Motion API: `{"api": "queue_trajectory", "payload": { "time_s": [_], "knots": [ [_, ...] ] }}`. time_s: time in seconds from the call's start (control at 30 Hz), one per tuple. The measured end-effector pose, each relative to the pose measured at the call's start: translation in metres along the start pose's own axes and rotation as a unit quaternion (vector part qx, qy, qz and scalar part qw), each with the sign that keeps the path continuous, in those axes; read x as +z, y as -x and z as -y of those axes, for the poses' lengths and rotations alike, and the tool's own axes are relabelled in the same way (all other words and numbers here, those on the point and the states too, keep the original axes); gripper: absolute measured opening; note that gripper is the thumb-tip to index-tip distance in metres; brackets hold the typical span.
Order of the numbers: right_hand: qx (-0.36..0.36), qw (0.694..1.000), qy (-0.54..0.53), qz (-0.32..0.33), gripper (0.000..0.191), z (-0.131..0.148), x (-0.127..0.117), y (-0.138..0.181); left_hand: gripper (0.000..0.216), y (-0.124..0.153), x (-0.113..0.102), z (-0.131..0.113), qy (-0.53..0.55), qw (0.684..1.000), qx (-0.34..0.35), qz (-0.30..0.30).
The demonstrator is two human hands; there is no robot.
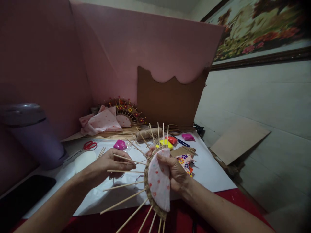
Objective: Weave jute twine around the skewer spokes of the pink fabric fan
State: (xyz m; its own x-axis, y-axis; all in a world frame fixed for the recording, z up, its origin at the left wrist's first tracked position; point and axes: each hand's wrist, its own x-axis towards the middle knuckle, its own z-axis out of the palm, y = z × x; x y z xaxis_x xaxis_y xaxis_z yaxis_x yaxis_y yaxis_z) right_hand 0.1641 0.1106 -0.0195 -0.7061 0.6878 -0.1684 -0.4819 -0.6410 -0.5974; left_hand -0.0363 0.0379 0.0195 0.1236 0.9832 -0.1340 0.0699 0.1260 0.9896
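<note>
My right hand (175,173) is closed around a half-round craft piece (159,184) covered in white floral cloth, edged with twine. Several thin wooden sticks (123,186) fan out from its rim. My left hand (114,163) pinches one of these sticks near the upper left of the fan. Both hands hover above a white sheet (209,171) on the table.
Red scissors (89,145), a twine spool (148,133), pink (120,144), yellow, red clay packs, floral paper scraps (186,161) lie on the sheet. A finished fan piece (126,113), pink cloth (100,121), brown cardboard (170,97) stand behind. A purple bin (34,136) is left.
</note>
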Motion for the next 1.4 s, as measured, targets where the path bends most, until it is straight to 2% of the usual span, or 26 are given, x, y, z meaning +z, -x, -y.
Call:
{"api": "queue_trajectory", "payload": {
  "time_s": [0.1,0.23,0.47,0.67,0.8,0.97,1.1,1.2,1.3,1.4],
  "knots": [
    [-0.006,1.0,0.001,0.016,0.024,0.002,-0.002,-0.002,0.017,0.003,-0.011,-0.005,-0.004,1.0,-0.014,-0.007],
    [-0.025,0.999,0.017,0.012,0.025,0.006,-0.002,-0.004,0.018,0.01,-0.024,-0.015,-0.037,0.999,0.004,-0.021],
    [-0.047,0.999,0.025,-0.005,0.026,0.008,0.001,-0.004,0.01,0.019,-0.026,-0.027,-0.114,0.99,0.047,-0.064],
    [-0.075,0.996,0.01,-0.04,0.031,0.011,0.0,-0.006,0.01,0.017,-0.03,-0.022,-0.122,0.99,0.057,-0.042],
    [-0.074,0.997,0.013,-0.03,0.034,0.013,-0.001,-0.005,0.013,0.013,-0.035,-0.016,-0.071,0.996,0.043,-0.044],
    [-0.063,0.998,-0.001,-0.018,0.027,0.013,0.001,-0.003,0.012,0.007,-0.041,-0.008,0.0,0.999,0.02,-0.025],
    [-0.067,0.998,-0.007,-0.015,0.019,0.014,0.004,-0.003,0.013,-0.002,-0.026,0.003,-0.039,0.999,-0.027,-0.002],
    [-0.067,0.998,-0.016,-0.012,0.017,0.014,0.004,-0.003,0.014,-0.007,-0.007,0.013,-0.045,0.996,-0.063,0.041],
    [-0.067,0.997,-0.026,-0.007,0.015,0.015,0.002,-0.003,0.01,-0.008,0.009,0.018,0.028,0.995,-0.063,0.066],
    [-0.035,0.999,-0.03,-0.004,0.012,0.015,-0.002,-0.003,0.011,-0.007,0.017,0.015,0.155,0.987,-0.032,0.015]
  ]
}}
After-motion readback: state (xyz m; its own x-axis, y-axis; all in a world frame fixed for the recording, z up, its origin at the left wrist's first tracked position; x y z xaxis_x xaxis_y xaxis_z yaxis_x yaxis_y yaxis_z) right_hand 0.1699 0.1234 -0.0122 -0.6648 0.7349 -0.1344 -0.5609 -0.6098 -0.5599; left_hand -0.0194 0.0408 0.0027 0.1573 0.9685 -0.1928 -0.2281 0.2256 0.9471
